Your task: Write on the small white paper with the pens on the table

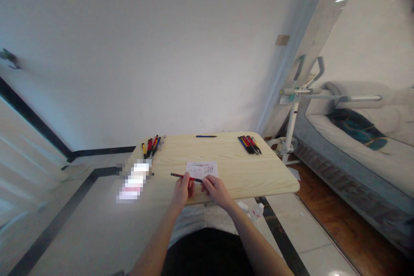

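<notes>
A red and black pen point(177, 175) is held level between my two hands, above the near part of the table. My left hand point(183, 188) is closed on its middle, and my right hand point(216, 187) pinches its right end. Just behind the pen lies a sheet of paper point(202, 168) with dark marks on it, partly covered by my hands. One dark blue pen point(206, 136) lies alone near the table's back edge. Several pens point(249, 144) lie side by side at the right, and a looser group of pens point(150, 146) is at the back left.
The light wooden table point(271, 177) stands against a wall. Its left part is blurred by a pixelated patch. On the floor beyond its front edge stands a clear bottle point(258, 210). White exercise equipment point(293, 125) and a grey sofa point(323, 146) are at the right.
</notes>
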{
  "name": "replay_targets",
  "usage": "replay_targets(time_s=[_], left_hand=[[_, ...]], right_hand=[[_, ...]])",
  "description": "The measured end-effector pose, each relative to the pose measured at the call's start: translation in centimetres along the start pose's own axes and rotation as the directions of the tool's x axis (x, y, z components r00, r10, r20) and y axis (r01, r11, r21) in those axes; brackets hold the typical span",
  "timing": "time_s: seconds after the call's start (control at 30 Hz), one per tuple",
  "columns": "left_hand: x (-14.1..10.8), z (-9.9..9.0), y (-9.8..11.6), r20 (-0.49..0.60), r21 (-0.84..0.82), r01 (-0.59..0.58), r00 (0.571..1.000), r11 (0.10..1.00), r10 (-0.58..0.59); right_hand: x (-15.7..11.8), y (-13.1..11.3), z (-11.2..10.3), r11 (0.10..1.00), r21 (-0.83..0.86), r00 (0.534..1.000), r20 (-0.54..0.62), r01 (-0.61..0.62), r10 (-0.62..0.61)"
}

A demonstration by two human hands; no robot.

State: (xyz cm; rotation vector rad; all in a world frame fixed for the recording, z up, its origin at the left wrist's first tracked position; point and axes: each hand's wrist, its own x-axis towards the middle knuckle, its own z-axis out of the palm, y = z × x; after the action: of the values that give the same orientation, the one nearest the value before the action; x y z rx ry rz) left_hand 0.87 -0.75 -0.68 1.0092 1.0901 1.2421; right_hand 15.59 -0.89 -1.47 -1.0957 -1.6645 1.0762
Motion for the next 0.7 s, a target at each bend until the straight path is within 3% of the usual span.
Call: replay_targets(time_s=[0.13, 0.27, 0.4, 0.57, 0.7], left_hand=[[0.0, 0.0, 0.03, 0.012, 0.007, -0.013, 1.0, 1.0, 0.013], [0.07, -0.05, -0.13, 0.01, 0.005, -0.01, 1.0, 1.0, 0.01], [0.07, -0.05, -0.15, 0.001, 0.012, -0.014, 1.0, 1.0, 0.014], [0.12, -0.02, -0.1, 0.004, 0.009, -0.006, 1.0, 1.0, 0.006], [0.09, -0.01, -0.24, 0.0, 0.028, -0.03, 1.0, 0.999, 0.03]], right_hand=[[0.02, 0.16, 0.07, 1.0, -0.011, 0.999, -0.049, 0.004, -0.005], [0.0, 0.07, 0.03, 1.0, -0.009, 1.0, 0.007, -0.004, 0.004], [-0.04, -0.09, -0.01, 0.999, -0.028, 0.999, -0.042, 0.02, -0.021], [-0.05, -0.27, -0.01, 1.0, -0.012, 1.0, 0.02, 0.002, -0.001], [-0.12, -0.37, -0.02, 0.999, -0.038, 1.0, -0.014, 0.004, -0.005]])
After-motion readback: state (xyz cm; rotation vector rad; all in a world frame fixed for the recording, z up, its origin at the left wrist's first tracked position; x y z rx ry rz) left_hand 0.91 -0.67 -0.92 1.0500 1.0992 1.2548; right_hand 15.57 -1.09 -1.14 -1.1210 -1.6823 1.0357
